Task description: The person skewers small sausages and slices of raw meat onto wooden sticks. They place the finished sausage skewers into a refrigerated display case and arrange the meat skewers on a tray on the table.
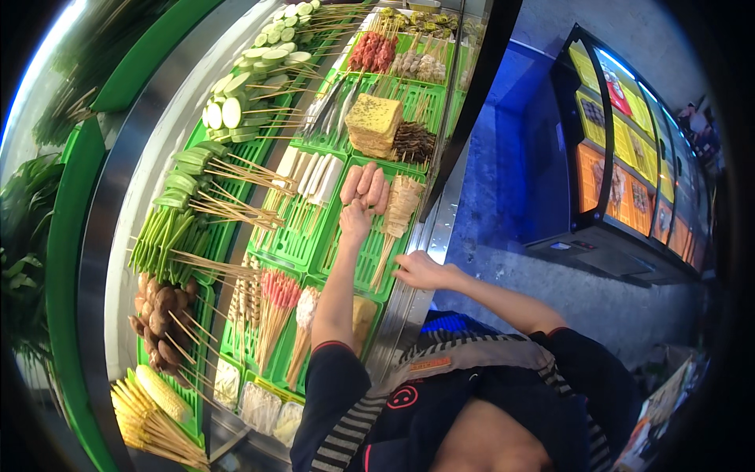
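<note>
My left hand (355, 223) is curled at the lower ends of several pale pink sausages (367, 183) in a green slatted tray (348, 259). Its fingertips are against the sausages, and the hand hides whatever sticks lie beneath. Right of the sausages lies a bundle of folded tofu-skin skewers (403, 203), their bare sticks pointing towards me. My right hand (426, 270) hovers by the metal counter edge, close to those stick ends. Its thumb and forefinger are slightly apart, with nothing seen between them. White strip-shaped skewers (312, 177) fill the tray to the left.
Stacked yellow tofu sheets (373, 124) stand beyond the sausages. Sticks of okra (183, 177), green beans (162, 239) and mushrooms (162, 318) jut out on the left. A dark frame bar (466, 130) borders the counter. A lit glass display cabinet (625, 153) stands to the right.
</note>
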Demonstrator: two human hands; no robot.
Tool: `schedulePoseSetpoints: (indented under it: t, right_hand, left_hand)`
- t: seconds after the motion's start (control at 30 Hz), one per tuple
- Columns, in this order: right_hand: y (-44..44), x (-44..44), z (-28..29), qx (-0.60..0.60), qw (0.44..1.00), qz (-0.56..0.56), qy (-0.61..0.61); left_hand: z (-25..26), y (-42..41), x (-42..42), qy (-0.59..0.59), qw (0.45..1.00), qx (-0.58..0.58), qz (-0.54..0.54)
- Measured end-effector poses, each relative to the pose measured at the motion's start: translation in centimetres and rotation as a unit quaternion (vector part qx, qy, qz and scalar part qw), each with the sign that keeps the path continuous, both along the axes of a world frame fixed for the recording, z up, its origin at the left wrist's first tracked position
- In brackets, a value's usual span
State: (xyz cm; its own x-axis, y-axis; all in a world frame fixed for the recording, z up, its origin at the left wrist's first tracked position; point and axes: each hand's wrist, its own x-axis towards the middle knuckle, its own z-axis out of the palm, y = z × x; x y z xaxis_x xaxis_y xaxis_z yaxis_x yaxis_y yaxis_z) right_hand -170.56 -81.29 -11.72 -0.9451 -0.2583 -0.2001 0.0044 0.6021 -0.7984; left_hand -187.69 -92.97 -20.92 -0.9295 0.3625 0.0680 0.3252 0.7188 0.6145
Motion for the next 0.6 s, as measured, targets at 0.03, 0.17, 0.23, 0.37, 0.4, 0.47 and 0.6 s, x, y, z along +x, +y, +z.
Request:
schedulePoseSetpoints:
  t: [0.03,0.17,0.23,0.37,0.4,0.47,0.6]
  right_hand:
    - [-0.9,-1.6,-0.4,-0.079,0.994,-0.045,-0.063]
    - [-3.0,-6.2,-3.2,-0.317,0.887,-0.247,-0.228]
    - [-3.9,-7.9,-4.3,-0.356,0.844,-0.338,-0.215]
    - [-3.2,-10.0,-7.9,-0.387,0.815,-0.358,-0.240]
    - [-2.9,-10.1,-7.6,-0.373,0.817,-0.367,-0.243]
    - [-3.0,-10.5,-7.6,-0.336,0.847,-0.351,-0.216]
    - [-3.3,-11.5,-6.2,-0.220,0.907,-0.309,-0.184]
  left_hand:
    - [0.2,-0.4,-0.3,0.008,1.000,0.004,0.004]
    - [2.2,-1.9,-0.2,0.003,0.998,-0.038,0.049]
    - [2.8,-3.0,0.3,0.021,0.996,-0.053,0.062]
    - [1.9,-4.2,0.5,-0.013,0.993,-0.103,0.052]
    - [1.4,-4.4,0.4,-0.025,0.993,-0.105,0.052]
    - [0.4,-5.0,0.2,-0.026,0.994,-0.094,0.051]
    - [0.1,-4.6,0.4,-0.029,0.994,-0.088,0.049]
